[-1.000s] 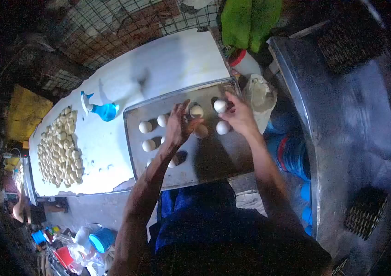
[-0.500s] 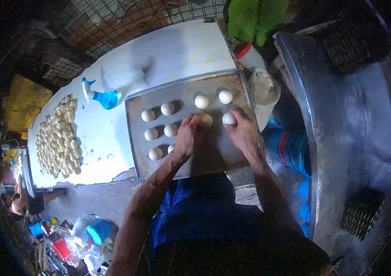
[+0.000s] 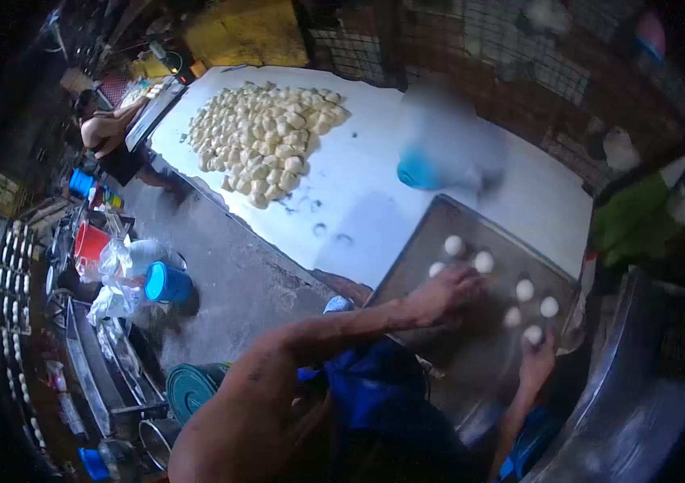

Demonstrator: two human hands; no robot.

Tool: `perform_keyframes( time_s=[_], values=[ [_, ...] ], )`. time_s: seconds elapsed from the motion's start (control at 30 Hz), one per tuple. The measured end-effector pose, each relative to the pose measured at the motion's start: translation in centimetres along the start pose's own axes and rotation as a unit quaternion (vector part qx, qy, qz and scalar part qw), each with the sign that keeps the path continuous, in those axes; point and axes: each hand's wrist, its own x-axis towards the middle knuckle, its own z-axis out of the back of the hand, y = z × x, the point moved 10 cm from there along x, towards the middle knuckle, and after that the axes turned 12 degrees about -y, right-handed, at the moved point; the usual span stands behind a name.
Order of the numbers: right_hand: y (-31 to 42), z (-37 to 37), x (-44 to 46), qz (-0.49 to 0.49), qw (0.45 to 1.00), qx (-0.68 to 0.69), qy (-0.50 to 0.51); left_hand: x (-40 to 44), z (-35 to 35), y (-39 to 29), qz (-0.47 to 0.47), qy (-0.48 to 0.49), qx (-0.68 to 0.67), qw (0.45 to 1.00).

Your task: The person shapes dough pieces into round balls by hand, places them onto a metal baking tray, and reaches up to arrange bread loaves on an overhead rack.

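Note:
White dough balls (image 3: 524,290) sit spaced apart on a dark metal baking tray (image 3: 479,370) at the lower right. My right hand (image 3: 537,362) has its fingertips around the nearest dough ball (image 3: 533,335), which rests on the tray. Over the left part of the tray is my left hand (image 3: 447,295), beside another dough ball (image 3: 483,262) and covering some of the tray behind it. Motion smears its fingers, so their grip is unclear.
A heap of dough pieces (image 3: 266,145) covers part of the white table (image 3: 359,241). A blurred blue spray bottle (image 3: 416,169) stands behind the tray. Another person (image 3: 105,133) works at the far left. Buckets (image 3: 167,282) and bags crowd the floor; a metal surface (image 3: 624,419) lies right.
The view has swung left. My left hand has come away from its dough ball in the right group and moved left across the tray. My right hand stays at its ball.

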Motion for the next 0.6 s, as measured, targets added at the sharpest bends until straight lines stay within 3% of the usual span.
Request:
perform_keyframes(
  time_s=[0.17,0.2,0.37,0.5,0.6],
  values=[
    [3.7,4.3,-2.8,-0.017,0.982,0.103,-0.159,-4.9,14.3,10.5,0.128,-0.061,0.107,0.984],
    [4.7,4.8,-2.0,-0.013,0.982,0.096,-0.161,-4.5,16.2,12.6,0.129,-0.065,0.100,0.984],
    [8.4,0.8,-5.3,-0.096,0.989,0.052,-0.103,-6.9,30.1,24.3,0.053,-0.160,0.361,0.917],
    [23.4,-6.3,-9.8,-0.008,0.998,0.019,-0.064,-6.5,41.6,33.3,0.050,-0.130,0.351,0.926],
    [29.4,-9.0,-11.8,0.044,0.998,-0.020,-0.043,-4.2,44.5,38.6,0.041,-0.110,0.331,0.936]
  ],
)
